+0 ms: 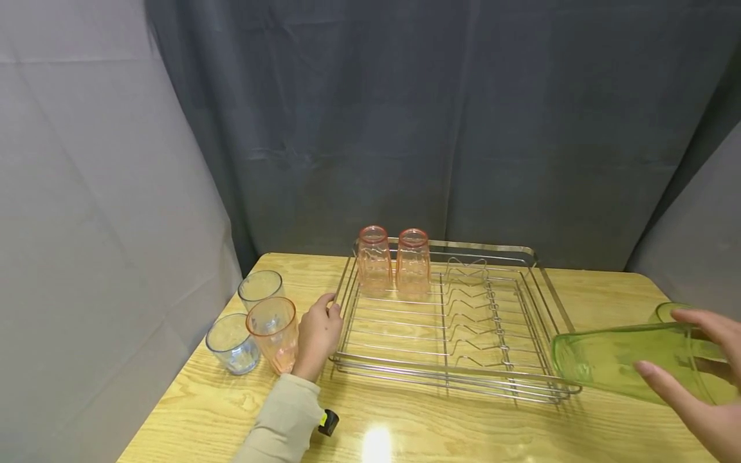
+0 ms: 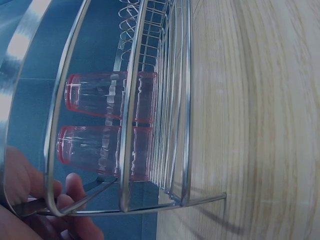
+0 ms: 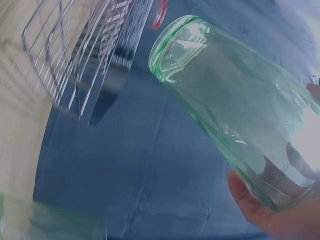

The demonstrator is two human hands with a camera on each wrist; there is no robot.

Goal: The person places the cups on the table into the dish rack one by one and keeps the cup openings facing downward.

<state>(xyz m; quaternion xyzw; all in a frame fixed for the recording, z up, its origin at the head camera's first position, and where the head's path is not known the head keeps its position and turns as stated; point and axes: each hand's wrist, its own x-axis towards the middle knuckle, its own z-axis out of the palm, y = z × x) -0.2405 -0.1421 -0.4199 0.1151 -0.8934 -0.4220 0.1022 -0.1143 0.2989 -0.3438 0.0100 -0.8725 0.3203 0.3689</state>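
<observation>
My left hand [image 1: 320, 329] grips the left side of a wire dish rack [image 1: 399, 366]. In the left wrist view its fingers [image 2: 75, 187] curl round the corner of the top rail. At the far right, my right hand [image 1: 714, 379] holds a green glass [image 1: 625, 360] lying nearly on its side, thumb and fingers around one end. The other end points at the rack's right side; in the right wrist view it is the thick base of the glass [image 3: 225, 100]. Two pink glasses [image 1: 374, 263] [image 1: 413, 267] stand upside down in the rack's back left corner.
Left of the rack stand an orange glass [image 1: 278, 337] and two bluish glasses [image 1: 234, 347] [image 1: 262, 288], mouths up. Another green glass [image 1: 666, 311] shows partly behind the held one. A small black object [image 1: 329, 422] is beside the left sleeve. Dark curtains hang behind the table.
</observation>
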